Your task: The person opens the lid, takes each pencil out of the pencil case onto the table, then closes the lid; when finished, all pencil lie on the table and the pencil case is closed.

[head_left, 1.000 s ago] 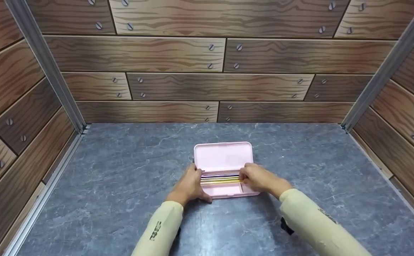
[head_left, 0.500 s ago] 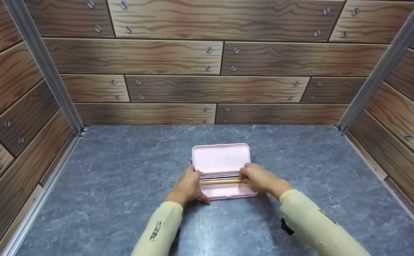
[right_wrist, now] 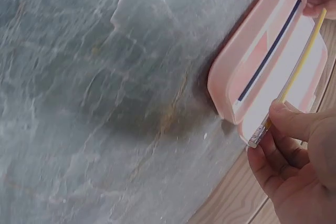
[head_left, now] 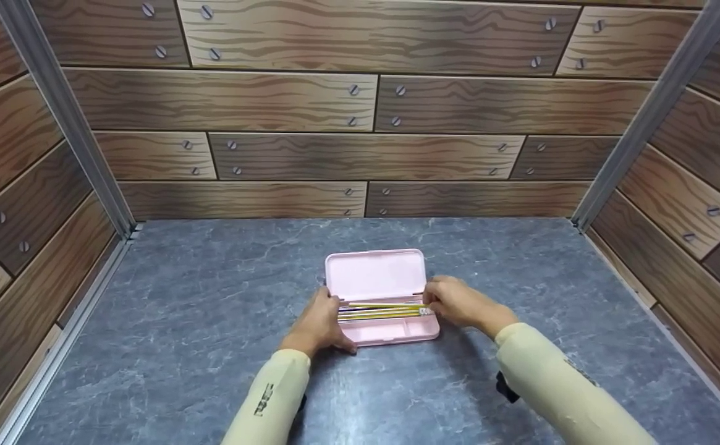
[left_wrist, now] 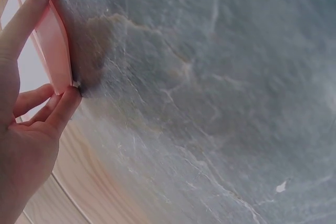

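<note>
A pink pencil case [head_left: 390,334] lies opened on the table, its lid [head_left: 375,275] tipped back toward the far wall. My left hand [head_left: 317,324] grips the case's left end, thumb along the front edge and fingers at the back, as the left wrist view also shows. Between right thumb and fingers, my right hand [head_left: 458,301] pinches a yellow pencil [right_wrist: 302,59] near its silver-ferruled eraser end. That pencil slants over the case. Below it, several pencils [head_left: 375,316] lie in the long compartment, a dark blue pencil [right_wrist: 270,51] among them.
The grey marbled table [head_left: 211,272] surrounds the case. Wood-patterned walls [head_left: 298,154] stand at the back and both sides, with metal posts [head_left: 66,117] in the corners. A small divider [head_left: 406,326] splits the case's front compartment.
My right hand has moved up and right from the case, drawing the yellow pencil's eraser end up. My left hand keeps its grip on the case. The head view has shifted slightly.
</note>
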`<state>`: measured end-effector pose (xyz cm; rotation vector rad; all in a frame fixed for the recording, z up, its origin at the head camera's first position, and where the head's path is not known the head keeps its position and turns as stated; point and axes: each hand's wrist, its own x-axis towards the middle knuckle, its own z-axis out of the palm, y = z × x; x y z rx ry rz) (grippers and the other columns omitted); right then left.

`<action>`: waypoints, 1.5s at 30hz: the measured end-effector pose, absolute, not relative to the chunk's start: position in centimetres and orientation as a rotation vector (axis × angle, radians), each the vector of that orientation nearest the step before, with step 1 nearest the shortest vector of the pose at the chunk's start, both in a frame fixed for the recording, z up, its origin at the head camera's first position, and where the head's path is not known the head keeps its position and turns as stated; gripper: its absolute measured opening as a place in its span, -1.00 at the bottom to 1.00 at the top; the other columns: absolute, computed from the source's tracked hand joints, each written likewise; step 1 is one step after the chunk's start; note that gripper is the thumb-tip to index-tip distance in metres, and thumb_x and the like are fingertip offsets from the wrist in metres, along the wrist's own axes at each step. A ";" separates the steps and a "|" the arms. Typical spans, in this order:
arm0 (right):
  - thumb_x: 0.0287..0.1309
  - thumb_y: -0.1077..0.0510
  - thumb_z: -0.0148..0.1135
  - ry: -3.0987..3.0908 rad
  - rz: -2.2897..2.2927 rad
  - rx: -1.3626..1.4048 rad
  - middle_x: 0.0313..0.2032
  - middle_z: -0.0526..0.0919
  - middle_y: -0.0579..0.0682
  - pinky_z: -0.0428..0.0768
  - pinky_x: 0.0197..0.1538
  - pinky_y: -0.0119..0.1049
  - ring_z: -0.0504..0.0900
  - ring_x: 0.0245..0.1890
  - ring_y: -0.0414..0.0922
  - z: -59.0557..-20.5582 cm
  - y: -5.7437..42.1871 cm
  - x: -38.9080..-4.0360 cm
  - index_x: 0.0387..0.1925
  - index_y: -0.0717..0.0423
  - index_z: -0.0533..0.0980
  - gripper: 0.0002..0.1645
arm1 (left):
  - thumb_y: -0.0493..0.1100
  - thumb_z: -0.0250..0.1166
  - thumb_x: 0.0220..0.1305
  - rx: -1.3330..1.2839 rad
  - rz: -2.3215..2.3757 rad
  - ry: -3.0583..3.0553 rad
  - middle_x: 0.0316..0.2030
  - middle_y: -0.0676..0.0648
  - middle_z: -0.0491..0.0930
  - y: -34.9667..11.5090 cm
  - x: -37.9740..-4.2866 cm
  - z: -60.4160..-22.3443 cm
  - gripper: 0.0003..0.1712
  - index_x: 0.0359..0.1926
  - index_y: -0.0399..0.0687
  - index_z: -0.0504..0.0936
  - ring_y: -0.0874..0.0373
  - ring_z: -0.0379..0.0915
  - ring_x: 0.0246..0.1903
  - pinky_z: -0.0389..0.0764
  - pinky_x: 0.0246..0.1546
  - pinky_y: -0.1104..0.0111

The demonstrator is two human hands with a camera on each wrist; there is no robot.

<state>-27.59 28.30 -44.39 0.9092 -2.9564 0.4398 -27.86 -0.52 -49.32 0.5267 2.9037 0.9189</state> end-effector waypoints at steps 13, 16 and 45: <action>0.16 0.40 0.25 -2.998 0.438 0.791 -0.41 0.57 -0.02 0.52 -0.32 -0.24 0.49 -0.38 -0.17 -43.3 30.8 -27.2 -0.35 0.17 0.62 -0.89 | -0.08 0.81 -0.57 0.487 0.892 2.908 0.08 -0.29 0.45 -0.2 -27.7 -49.1 -0.07 -0.07 -0.38 0.61 -0.17 0.46 0.08 0.49 0.28 0.05; 0.16 0.39 0.27 -3.013 0.462 0.739 -0.43 0.56 -0.02 0.51 -0.32 -0.24 0.48 -0.40 -0.17 -43.2 31.6 -27.0 -0.36 0.17 0.63 -0.90 | -0.07 0.81 -0.57 0.483 0.870 2.908 0.07 -0.28 0.46 -0.2 -27.7 -49.0 -0.08 -0.08 -0.37 0.61 -0.17 0.46 0.07 0.50 0.27 0.05; 0.03 0.36 0.26 -2.996 0.638 0.374 -0.53 0.66 0.04 0.53 -0.43 -0.29 0.53 -0.51 -0.18 -44.0 39.0 -25.7 -0.45 0.31 0.62 -0.95 | -0.07 0.82 -0.58 0.425 0.825 2.910 0.05 -0.27 0.48 0.3 -27.6 -48.7 0.02 0.01 -0.44 0.58 -0.14 0.48 0.06 0.52 0.27 0.07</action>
